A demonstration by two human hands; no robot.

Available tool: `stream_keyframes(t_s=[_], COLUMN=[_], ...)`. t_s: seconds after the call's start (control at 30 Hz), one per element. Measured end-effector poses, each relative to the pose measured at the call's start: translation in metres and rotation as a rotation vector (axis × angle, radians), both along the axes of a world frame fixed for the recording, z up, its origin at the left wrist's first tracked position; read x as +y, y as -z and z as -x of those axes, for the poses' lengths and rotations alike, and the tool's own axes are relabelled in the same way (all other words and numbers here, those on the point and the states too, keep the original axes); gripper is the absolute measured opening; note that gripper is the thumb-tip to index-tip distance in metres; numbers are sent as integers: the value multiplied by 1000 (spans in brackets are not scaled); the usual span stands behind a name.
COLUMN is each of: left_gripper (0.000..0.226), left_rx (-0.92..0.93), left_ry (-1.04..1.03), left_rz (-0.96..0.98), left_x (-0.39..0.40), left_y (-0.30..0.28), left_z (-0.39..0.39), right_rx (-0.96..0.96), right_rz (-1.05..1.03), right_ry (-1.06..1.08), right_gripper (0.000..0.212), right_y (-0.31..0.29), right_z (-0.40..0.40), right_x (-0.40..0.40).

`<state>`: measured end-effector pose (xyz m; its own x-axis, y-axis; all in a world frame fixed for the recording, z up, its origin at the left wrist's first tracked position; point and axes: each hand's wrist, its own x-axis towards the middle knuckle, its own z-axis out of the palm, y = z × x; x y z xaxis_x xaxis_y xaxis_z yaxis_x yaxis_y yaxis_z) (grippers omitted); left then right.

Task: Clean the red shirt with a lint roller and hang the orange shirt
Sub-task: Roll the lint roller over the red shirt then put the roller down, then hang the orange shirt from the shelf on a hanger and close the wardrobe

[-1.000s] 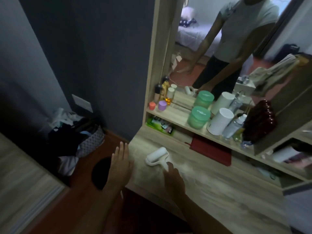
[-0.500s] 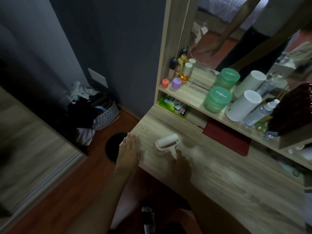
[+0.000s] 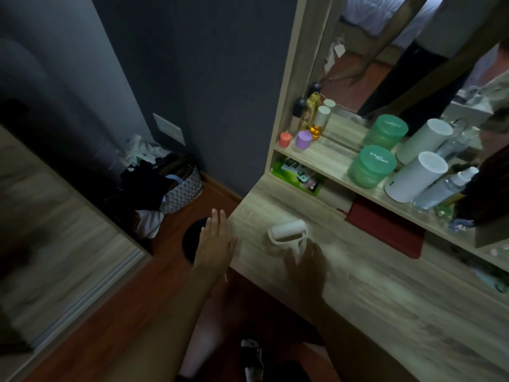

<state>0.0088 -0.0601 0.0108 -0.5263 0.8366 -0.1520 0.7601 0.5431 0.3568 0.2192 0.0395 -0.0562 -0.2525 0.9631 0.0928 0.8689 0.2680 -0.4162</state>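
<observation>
Now that the right hand (image 3: 304, 264) has closed the last gap it kept a second ago, its grip sits on the handle of the lint roller (image 3: 287, 231), fingers curling over it though whether they are fully pressed together I cannot tell, the roller still lying on the wooden surface (image 3: 385, 285) near its left end. The left hand (image 3: 216, 242) stays spread flat at the surface's left edge. Judging by this, pickup is imminent; neither shirt is in view.
</observation>
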Motion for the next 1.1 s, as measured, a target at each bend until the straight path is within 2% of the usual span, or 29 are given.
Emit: stream_keyframes(t_s=[0.1,0.23,0.43,0.6,0.67,0.87,0.97,1.1], left_gripper=[71,72,71,78,71,74,80,75], left_rx=[-26,-27,1,72,122,251,323,497], left_ry=[-16,-78,-259,-445,-526,-665,-674,-648], left_rz=[-1,-27,-73,-64,-85,-134,-154,-236], left_x=[-14,-44,-123,-223,-262,-359,-389,-403], left_y=[1,-3,-19,-38,-47,-94,-137,-222], left_z=[16,49,127,211,240,309,351,406], right_rx=[-84,-206,-192,-146,-114,80,222,437], right_rz=[-38,-22,73,4,-38,-94,-143,-261], right_ry=[-65,-288,-561,-775,-856,-1050,-1103,-1159], right_gripper=[70,72,93,84,83,81,81,82], right_y=[-8,-15,-33,-59,-73,-136,-180,-270], right_z=[24,72,178,293,340,466,523,592], right_x=[-9,-30,-81,-141,-167,-258,-294,-317])
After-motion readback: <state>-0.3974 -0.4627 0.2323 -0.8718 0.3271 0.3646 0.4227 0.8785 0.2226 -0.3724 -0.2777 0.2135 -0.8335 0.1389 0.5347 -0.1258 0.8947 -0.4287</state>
